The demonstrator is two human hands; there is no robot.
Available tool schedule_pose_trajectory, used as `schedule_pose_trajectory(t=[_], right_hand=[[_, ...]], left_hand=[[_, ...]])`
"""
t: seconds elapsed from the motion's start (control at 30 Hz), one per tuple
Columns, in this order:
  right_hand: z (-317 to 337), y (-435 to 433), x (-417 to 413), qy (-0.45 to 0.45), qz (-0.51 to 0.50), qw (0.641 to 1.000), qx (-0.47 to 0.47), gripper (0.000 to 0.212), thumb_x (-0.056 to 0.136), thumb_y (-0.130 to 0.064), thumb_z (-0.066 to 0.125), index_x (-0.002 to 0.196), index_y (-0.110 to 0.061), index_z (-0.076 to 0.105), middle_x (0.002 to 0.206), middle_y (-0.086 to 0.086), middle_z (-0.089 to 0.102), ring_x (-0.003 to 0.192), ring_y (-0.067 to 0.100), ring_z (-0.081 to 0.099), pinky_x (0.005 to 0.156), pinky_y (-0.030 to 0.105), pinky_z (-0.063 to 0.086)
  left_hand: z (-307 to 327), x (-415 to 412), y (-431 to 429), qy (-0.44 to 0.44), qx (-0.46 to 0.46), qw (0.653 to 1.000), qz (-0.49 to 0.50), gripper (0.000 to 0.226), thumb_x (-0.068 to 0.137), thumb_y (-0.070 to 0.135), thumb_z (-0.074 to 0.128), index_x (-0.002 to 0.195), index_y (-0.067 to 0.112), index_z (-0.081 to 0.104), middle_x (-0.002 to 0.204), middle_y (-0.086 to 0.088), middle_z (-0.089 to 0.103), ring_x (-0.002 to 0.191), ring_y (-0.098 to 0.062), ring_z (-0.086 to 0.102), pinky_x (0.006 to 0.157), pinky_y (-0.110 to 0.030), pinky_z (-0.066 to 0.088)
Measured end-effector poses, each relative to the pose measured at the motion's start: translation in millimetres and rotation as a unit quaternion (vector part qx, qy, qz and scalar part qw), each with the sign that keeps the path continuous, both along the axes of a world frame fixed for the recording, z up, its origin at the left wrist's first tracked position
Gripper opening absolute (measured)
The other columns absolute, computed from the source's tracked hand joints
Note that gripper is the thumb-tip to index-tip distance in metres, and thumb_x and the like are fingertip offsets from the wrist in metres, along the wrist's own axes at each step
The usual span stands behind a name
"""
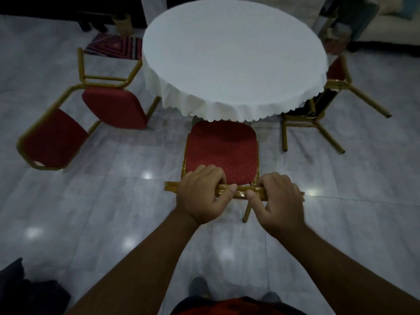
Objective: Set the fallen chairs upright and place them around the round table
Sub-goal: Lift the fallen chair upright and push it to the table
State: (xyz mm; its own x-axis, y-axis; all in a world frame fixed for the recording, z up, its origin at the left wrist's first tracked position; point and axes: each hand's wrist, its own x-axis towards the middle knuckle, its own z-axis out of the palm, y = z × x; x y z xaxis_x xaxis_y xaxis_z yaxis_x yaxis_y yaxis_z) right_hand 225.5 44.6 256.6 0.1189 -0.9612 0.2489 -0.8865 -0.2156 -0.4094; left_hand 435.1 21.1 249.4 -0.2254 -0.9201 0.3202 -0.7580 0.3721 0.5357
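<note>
A round table under a white cloth stands ahead of me. An upright red chair with a gold frame faces it, its seat front just under the cloth's edge. My left hand and my right hand both grip the top bar of its backrest. A second red chair lies on its side on the floor at the table's left, legs pointing away. A third chair lies fallen at the table's right, gold legs sticking out toward the right.
The floor is glossy grey tile with light reflections. A patterned mat lies beyond the left chair. Dark furniture stands along the back left, a pale sofa at the far right. A dark bundle sits at the lower left corner.
</note>
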Motion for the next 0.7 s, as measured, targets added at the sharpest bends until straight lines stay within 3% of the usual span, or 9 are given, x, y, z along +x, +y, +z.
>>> schedule_pose_trajectory(t=[0.3, 0.7], right_hand=[[-2.6, -28.5, -4.7, 0.024, -0.050, 0.998, -0.019, 0.033, 0.092, -0.051, 0.042, 0.082, -0.021, 0.053, 0.077, -0.007, 0.046, 0.074, 0.015, 0.041, 0.067, 0.032, 0.028], [1.1, -58.5, -7.1, 0.049, -0.070, 0.996, 0.017, 0.040, 0.095, -0.060, 0.032, 0.088, -0.025, 0.052, 0.083, -0.008, 0.047, 0.083, 0.016, 0.042, 0.070, 0.033, 0.027]], left_hand=[[-3.5, -12.0, -26.1, -0.032, -0.014, 0.999, 0.010, 0.029, 0.087, 0.052, 0.047, 0.077, 0.025, 0.045, 0.073, 0.011, 0.044, 0.070, -0.016, 0.040, 0.062, -0.037, 0.037], [-0.7, -16.0, -59.7, -0.048, -0.001, 0.999, 0.003, 0.031, 0.086, 0.054, 0.040, 0.077, 0.024, 0.043, 0.074, 0.010, 0.042, 0.072, -0.018, 0.040, 0.063, -0.034, 0.029]])
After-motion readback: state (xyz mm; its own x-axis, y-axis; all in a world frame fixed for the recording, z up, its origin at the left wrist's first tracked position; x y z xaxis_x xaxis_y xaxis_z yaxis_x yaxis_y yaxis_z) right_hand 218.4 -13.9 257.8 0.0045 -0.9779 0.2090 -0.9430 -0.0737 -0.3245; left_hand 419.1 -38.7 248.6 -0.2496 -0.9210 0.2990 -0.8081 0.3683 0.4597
